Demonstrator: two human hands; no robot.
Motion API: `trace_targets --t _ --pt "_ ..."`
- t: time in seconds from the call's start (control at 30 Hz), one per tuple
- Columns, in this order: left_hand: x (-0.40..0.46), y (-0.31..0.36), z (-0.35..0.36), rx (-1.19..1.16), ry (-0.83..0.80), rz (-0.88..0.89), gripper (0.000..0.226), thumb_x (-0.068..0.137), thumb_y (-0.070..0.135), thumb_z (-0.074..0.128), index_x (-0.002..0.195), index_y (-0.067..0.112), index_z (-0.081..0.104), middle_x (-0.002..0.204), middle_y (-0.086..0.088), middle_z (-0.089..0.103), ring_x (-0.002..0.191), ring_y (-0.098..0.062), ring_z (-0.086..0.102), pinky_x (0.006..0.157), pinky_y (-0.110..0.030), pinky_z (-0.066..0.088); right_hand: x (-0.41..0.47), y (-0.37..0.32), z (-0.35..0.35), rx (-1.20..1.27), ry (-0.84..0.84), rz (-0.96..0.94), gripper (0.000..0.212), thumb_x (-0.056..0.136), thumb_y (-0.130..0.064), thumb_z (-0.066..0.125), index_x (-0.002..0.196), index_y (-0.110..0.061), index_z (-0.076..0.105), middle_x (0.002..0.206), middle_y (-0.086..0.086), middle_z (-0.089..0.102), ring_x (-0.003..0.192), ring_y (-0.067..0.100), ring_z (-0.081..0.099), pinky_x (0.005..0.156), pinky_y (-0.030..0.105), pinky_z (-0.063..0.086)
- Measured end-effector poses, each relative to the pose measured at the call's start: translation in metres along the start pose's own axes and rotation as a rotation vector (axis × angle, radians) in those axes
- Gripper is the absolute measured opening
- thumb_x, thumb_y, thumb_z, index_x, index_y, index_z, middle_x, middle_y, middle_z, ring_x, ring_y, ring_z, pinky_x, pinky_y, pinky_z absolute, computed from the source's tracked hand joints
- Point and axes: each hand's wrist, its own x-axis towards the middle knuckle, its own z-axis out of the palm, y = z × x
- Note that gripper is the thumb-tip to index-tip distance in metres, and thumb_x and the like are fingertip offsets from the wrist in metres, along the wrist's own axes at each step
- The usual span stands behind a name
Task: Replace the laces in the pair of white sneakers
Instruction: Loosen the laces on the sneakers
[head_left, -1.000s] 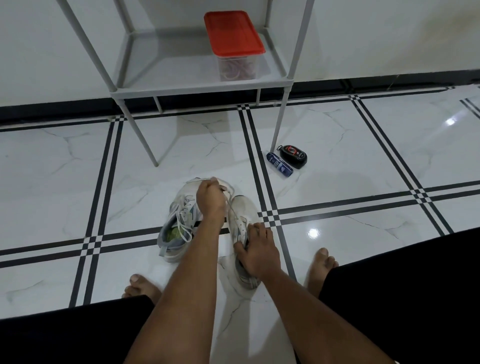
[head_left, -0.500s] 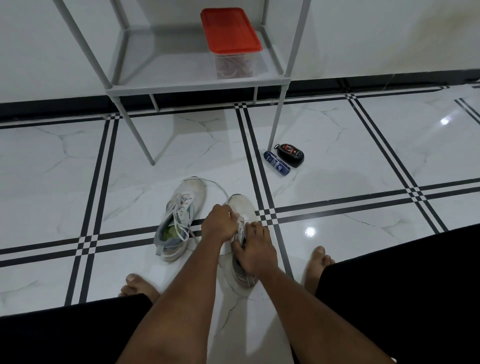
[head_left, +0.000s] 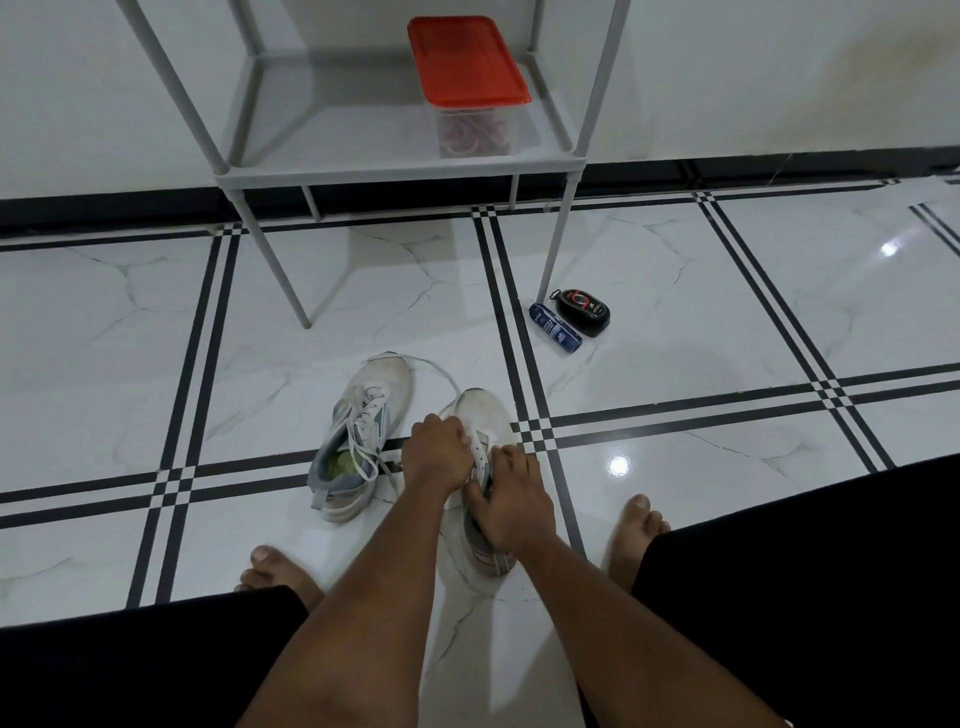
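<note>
l hand (head_left: 435, 457) curled round the lace at centre frame, r hand (head_left: 511, 506) gripping right shoe (head_left: 483, 415). left shoe (head_left: 363, 431) just beside, still laced.

A single wide-angle view from the person's head looks forward and steeply down at the glossy white marble floor with black stripes (head_left: 675, 312). Both forearms reach in from the bottom edge, close by; the grey metal shelf rack (head_left: 395, 169) stands farther off by the wall.
</note>
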Motion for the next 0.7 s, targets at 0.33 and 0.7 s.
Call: trace_targets --t 0.33,0.7 --pt "0.0 -0.007 0.014 -0.704 0.016 -0.483 0.048 0.106 0.031 0.039 0.107 0.001 0.075 0.108 -0.019 0.075 0.099 -0.037 0.068 0.089 -0.042 0.056 0.0 -0.002 -0.002 -0.002 -0.025 -0.032 0.068 0.097 -0.059 0.042 0.149 -0.016 0.049 0.151 0.004 0.049 0.138 0.025 0.041 0.104 0.043 0.05" --pt "-0.004 -0.022 0.018 -1.249 0.014 -0.818 0.035 0.1 0.023 0.046 0.111 -0.007 0.06 0.102 -0.009 0.07 0.095 -0.028 0.069 0.083 -0.046 0.059 -0.003 -0.001 -0.003 0.063 0.061 -0.055 0.062 0.1 -0.053 0.043 0.149 -0.016 0.049 0.143 0.005 0.057 0.127 0.023 0.051 0.1 0.041 0.052"
